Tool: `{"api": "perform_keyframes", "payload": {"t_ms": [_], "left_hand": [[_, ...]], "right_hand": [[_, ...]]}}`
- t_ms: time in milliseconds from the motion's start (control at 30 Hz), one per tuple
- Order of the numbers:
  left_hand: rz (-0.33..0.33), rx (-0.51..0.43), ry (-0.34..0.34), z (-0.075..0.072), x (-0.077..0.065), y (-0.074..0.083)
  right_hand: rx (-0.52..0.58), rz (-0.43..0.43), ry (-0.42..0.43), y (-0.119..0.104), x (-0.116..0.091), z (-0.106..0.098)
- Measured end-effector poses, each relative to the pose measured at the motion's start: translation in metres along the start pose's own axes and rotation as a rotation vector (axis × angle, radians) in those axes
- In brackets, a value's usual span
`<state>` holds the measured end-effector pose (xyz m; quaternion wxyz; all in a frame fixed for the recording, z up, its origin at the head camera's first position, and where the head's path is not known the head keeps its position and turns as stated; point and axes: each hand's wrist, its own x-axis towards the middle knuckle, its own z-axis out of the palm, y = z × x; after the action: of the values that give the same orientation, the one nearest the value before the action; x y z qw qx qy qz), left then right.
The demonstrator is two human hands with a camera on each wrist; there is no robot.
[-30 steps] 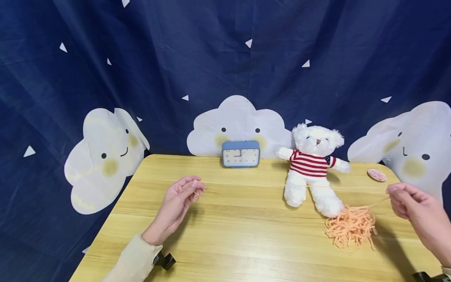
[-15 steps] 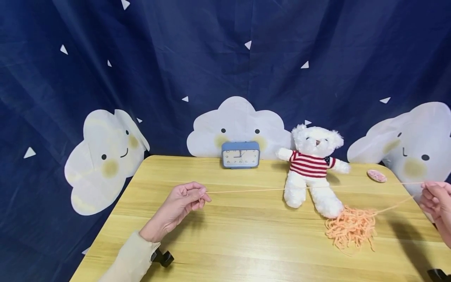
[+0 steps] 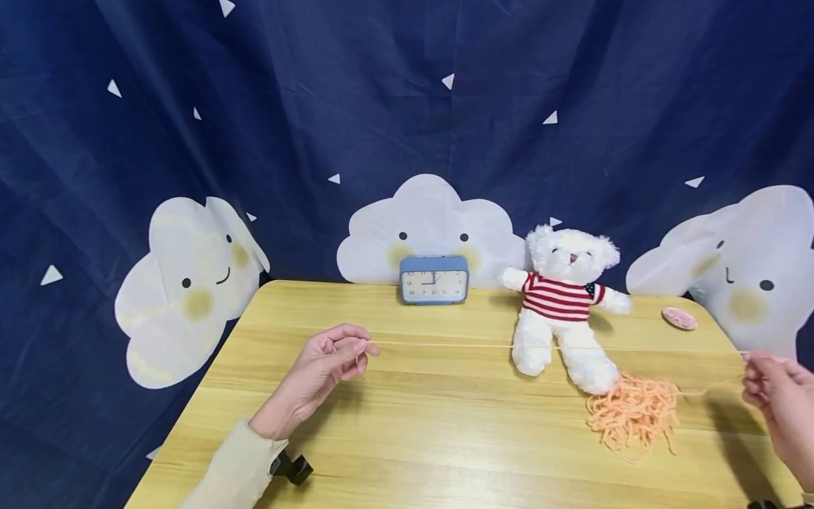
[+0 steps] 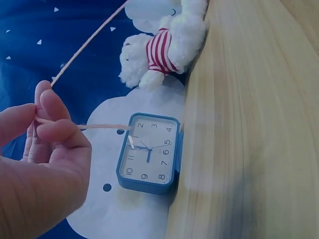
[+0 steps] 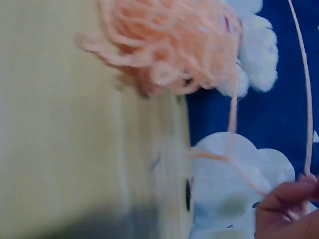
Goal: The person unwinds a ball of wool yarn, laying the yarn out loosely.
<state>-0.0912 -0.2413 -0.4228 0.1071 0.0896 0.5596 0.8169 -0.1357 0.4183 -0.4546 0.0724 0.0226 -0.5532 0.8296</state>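
Observation:
A strand of peach yarn (image 3: 439,344) stretches across the table between both hands, in front of the teddy bear's legs. My left hand (image 3: 333,364) pinches it between thumb and fingers; in the left wrist view a short tail of yarn (image 4: 104,126) sticks out past the fingers. At the far right my right hand (image 3: 782,403) grips the strand's other side. From there the yarn runs back to a loose tangled heap of peach yarn (image 3: 634,411) on the table. The right wrist view is blurred, with the heap (image 5: 169,40) above the right hand (image 5: 289,209).
A white teddy bear (image 3: 559,297) in a striped sweater sits behind the yarn heap. Toward the back stands a blue alarm clock (image 3: 434,281). One small pink oval object (image 3: 679,318) lies near the table's (image 3: 445,424) back right corner.
The right hand moved farther right, then came slightly back left and down. The strand between the hands now runs straight, and the length leading to the heap hangs slacker than half a second ago.

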Motion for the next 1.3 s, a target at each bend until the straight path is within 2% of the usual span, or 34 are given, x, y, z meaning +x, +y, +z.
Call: {"api": "perform_keyframes", "payload": {"t_ms": [67,167,233,267,333,400,433,500,567,667,767,867,933,1067,1200,1300], "left_hand": [[0.021,-0.018,-0.027,0.000,0.001,0.000],[0.034,-0.019,-0.035,0.002,0.002,0.000],[0.031,-0.010,-0.018,0.003,0.003,0.000],[0.025,-0.011,-0.005,0.004,0.003,0.000],[0.014,-0.008,0.015,0.005,0.004,0.000],[0.008,-0.009,0.024,0.005,0.004,0.000],[0.006,-0.010,0.026,0.006,0.004,0.000],[0.006,-0.006,0.023,0.006,0.005,0.000],[0.006,-0.001,0.020,0.007,0.004,0.000],[0.009,0.014,0.023,0.009,0.005,0.000],[0.006,0.019,0.026,0.014,0.006,-0.001],[-0.007,0.012,0.024,0.019,0.008,-0.002],[-0.011,0.006,0.020,0.020,0.009,-0.002],[-0.009,-0.005,0.022,0.022,0.009,-0.001],[-0.003,-0.021,0.013,0.024,0.011,-0.001],[-0.003,-0.026,0.016,0.026,0.012,-0.002]], "right_hand": [[-0.284,0.132,-0.025,0.000,-0.005,0.003],[-0.759,0.326,-0.178,-0.002,-0.007,0.009],[-0.959,0.409,-0.290,-0.002,-0.007,0.015],[-1.007,0.426,-0.312,-0.002,-0.007,0.020],[-1.088,0.411,-0.316,-0.001,-0.008,0.031],[-1.145,0.295,-0.273,0.001,-0.013,0.045],[-1.164,0.206,-0.237,0.002,-0.016,0.052],[-1.179,0.036,-0.180,0.006,-0.022,0.070],[-1.145,-0.098,-0.158,0.013,-0.027,0.092],[-1.049,-0.146,-0.216,0.024,-0.032,0.131],[-1.031,-0.194,-0.283,0.038,-0.035,0.168],[-1.030,-0.255,-0.335,0.051,-0.039,0.197],[-0.988,-0.228,-0.394,0.060,-0.040,0.212],[-0.829,-0.056,-0.556,0.080,-0.039,0.241],[-0.680,0.108,-0.719,0.099,-0.033,0.259],[-0.609,0.205,-0.809,0.109,-0.031,0.268]]}}
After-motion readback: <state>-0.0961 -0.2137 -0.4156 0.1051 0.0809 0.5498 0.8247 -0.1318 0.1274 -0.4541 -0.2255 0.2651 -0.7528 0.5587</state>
